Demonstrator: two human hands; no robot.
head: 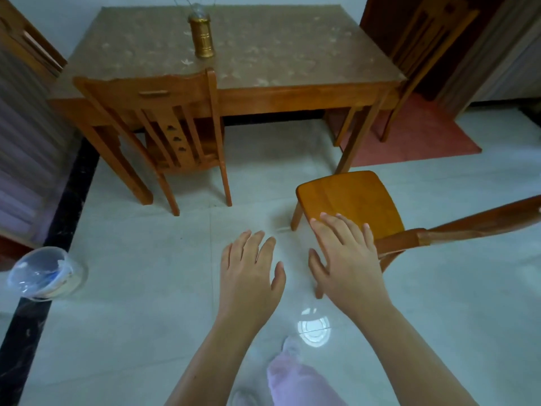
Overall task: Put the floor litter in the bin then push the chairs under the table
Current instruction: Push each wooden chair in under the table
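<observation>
Both of your hands are out in front of you, palms down, fingers spread, and neither one grips anything. Your left hand (251,266) hangs loose over bare floor tile (140,288), touching nothing. Your right hand (344,256) is just beside it, thumbs close but apart; its fingertips (323,215) overlap the near edge of a wooden chair seat (348,197), though you cannot tell whether they rest on the wood or hover above it.

That pulled-out chair (366,206) stands ahead and to the right of your right hand, clear of the table, with its backrest (474,222) running off to the right, past your right wrist. Its front corner points toward the near right table leg (360,136).

The wooden table (292,92) lies well ahead of both hands, its top covered with a patterned sheet. A gold cylindrical lantern (201,36) stands upright on it, far ahead of your left hand.

A second chair (164,121) sits ahead and to the left of your left hand, its seat tucked under the table's near edge and its back toward you. A third chair (421,54) stands at the table's right side, far ahead of your right hand.

The bin (44,272), lined with clear plastic and holding pale scraps, sits on the floor well off to the left of your left hand.
</observation>
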